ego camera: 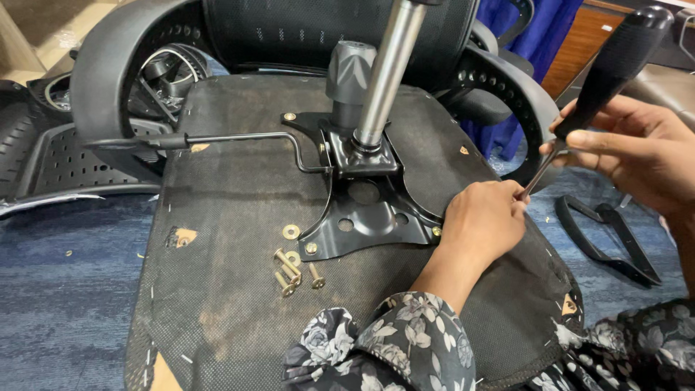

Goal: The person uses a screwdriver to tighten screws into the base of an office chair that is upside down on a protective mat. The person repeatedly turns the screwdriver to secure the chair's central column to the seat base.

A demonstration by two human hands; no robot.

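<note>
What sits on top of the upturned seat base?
A black metal plate with a chrome cylinder, loose brass bolts and a washer. The left hand covers the plate's right corner.

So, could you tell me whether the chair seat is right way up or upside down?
Upside down. The seat's fabric underside faces up, with the black mounting plate and gas cylinder on top, and loose bolts lying on it.

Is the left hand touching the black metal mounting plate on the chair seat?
Cannot tell. In the head view, the left hand lies over the corner of the black metal mounting plate, hiding any contact beneath.
</note>
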